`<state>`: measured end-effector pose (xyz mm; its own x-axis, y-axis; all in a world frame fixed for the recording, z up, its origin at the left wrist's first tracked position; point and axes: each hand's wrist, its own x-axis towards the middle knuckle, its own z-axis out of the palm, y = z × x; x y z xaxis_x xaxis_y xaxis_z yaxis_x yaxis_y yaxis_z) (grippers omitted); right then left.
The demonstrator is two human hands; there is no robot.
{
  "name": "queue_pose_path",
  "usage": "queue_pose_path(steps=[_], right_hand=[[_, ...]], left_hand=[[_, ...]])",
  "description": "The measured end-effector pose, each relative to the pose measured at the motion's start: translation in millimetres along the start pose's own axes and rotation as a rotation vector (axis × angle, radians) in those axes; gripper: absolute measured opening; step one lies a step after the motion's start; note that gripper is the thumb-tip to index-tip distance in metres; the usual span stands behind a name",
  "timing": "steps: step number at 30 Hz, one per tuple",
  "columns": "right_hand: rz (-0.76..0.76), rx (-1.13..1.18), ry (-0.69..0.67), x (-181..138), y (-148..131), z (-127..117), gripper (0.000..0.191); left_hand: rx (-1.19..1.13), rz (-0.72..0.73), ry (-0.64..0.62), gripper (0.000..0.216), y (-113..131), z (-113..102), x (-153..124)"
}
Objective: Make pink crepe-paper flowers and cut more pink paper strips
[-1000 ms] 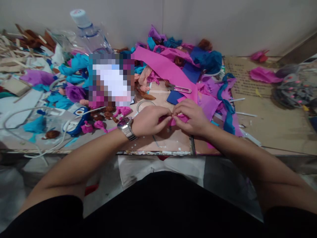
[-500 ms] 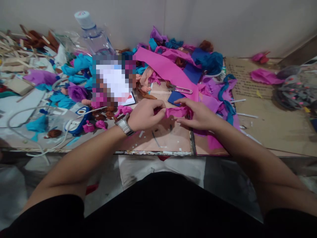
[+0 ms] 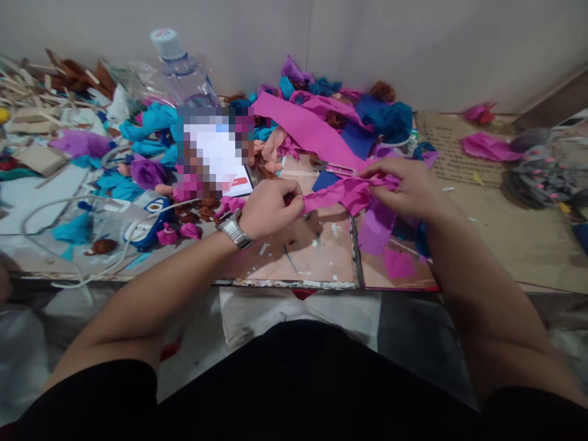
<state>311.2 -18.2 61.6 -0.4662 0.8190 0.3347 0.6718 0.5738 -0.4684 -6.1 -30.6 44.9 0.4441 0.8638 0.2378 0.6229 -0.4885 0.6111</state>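
A strip of pink crepe paper point(image 3: 337, 195) is stretched between both hands above the table. My left hand point(image 3: 270, 208), with a metal watch on its wrist, pinches the strip's left end with closed fingers. My right hand point(image 3: 408, 187) grips the right end, where a purple piece hangs down. Scissors point(image 3: 334, 166) lie just behind the strip on the board.
A heap of pink, blue and purple crepe paper point(image 3: 331, 116) fills the back of the table. A plastic bottle point(image 3: 184, 70) stands at the back left, a white cable point(image 3: 78, 211) and small paper buds at the left. Cardboard point(image 3: 496, 208) covers the right side.
My hands were together pinching the pink paper; they have drawn apart, the right hand moving right and away, so the strip is now pulled out long between them.
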Motion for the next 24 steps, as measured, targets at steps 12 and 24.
queue_pose_path(steps=[12, 24], right_hand=[[-0.128, -0.259, 0.218, 1.8, -6.8, 32.2, 0.05], [-0.185, -0.008, -0.032, -4.5, -45.6, 81.4, 0.019]], left_hand=[[0.12, 0.012, -0.137, 0.031, 2.2, 9.4, -1.2], [0.155, 0.146, -0.194, 0.029, 6.0, 13.0, -6.4]])
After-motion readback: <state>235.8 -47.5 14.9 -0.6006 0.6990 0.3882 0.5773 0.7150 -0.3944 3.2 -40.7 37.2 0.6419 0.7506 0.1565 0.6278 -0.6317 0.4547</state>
